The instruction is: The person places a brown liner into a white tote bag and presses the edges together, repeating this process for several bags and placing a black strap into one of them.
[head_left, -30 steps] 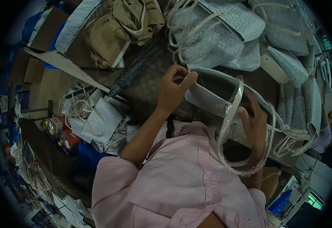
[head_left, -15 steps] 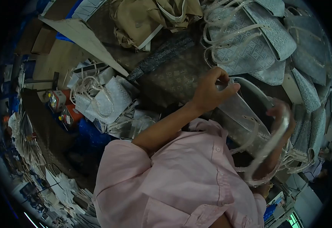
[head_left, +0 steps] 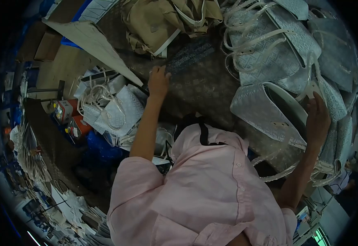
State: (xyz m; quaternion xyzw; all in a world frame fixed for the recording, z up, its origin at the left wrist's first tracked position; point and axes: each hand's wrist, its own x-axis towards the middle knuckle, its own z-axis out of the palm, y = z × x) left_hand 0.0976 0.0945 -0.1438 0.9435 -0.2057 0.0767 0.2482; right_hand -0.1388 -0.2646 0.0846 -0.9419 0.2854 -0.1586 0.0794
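Observation:
My left hand [head_left: 158, 85] is over the brown patterned work surface [head_left: 195, 92], its fingers bent at the near end of a dark speckled strip [head_left: 191, 56]; what lies between the fingertips is hidden. On the right, my right hand [head_left: 318, 117] grips the end of a clear strap [head_left: 312, 87] that loops upward. Beside that hand an open silver patterned bag [head_left: 265, 107] lies on its side, its mouth toward the hand. Another clear strap [head_left: 275, 174] curves below the bag.
Silver patterned bags [head_left: 265, 53] with clear straps are piled at the upper right. A tan cloth bag [head_left: 154, 26] lies at the top. More silver pieces [head_left: 119, 110], red containers [head_left: 78, 126] and a long pale panel [head_left: 93, 45] are on the left.
My left hand has left the bag's rim and moved left to the dark strip. My right hand has shifted right and raised the strap. The bag now rests on the surface.

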